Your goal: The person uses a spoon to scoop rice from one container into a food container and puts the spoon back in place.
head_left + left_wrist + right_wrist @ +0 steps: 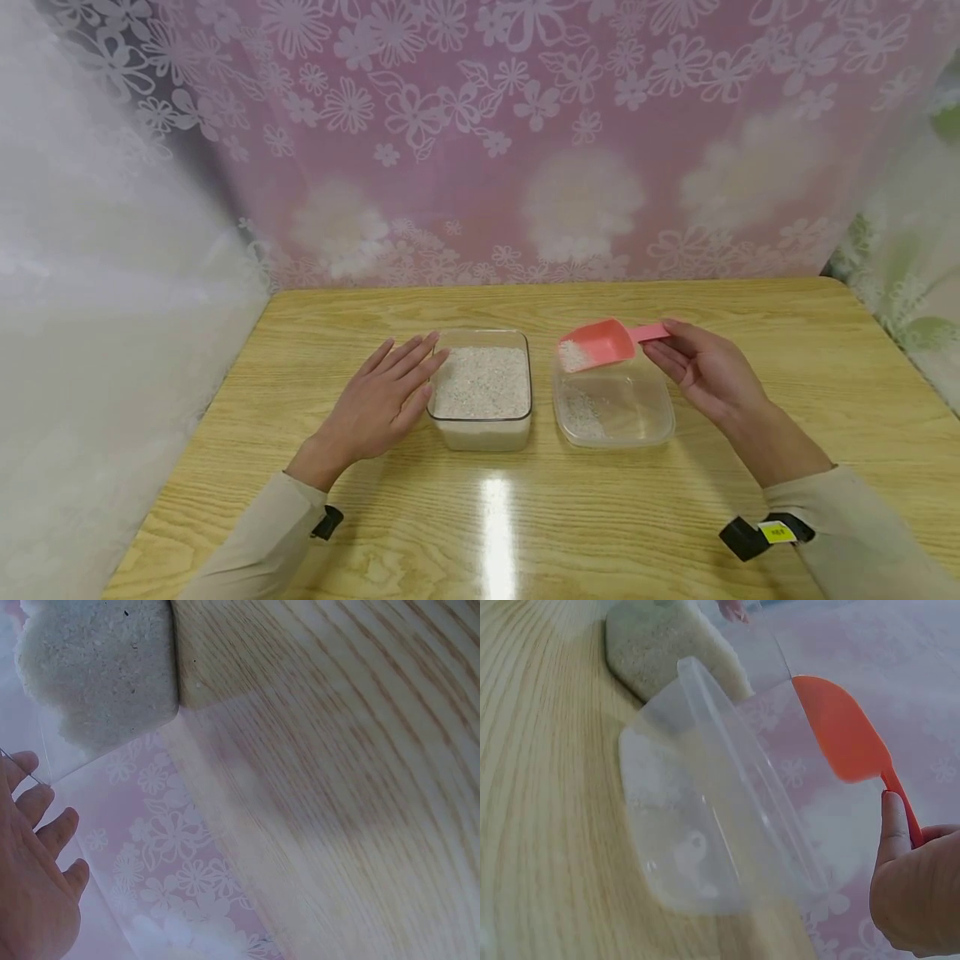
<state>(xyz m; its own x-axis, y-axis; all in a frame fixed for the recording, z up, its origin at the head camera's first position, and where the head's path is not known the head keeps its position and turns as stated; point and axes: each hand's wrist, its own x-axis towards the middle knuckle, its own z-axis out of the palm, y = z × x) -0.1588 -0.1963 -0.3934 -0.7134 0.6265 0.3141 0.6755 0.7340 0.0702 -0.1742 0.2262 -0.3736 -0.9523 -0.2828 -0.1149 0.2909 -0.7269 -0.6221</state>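
My right hand (708, 371) pinches the handle of a pink scoop (611, 343), held over the back of a clear plastic container (654, 433). A little white grain that looks like rice (574, 356) lies at the scoop's front lip. Some more of it is spread on the left side of the container's floor. In the right wrist view the scoop (844, 735) shows its underside above the container's rim. My left hand (382, 400), fingers straight, rests at the left rim of a glass container (483, 435). That one is filled nearly to the top with the speckled grain (480, 382).
Both containers stand side by side on a wood-grain table (360, 525), a narrow gap between them. Behind the table's far edge hangs a pink flowered curtain (465, 167). Pale sheeting (112, 292) hangs on the left, with more flowered cloth on the right.
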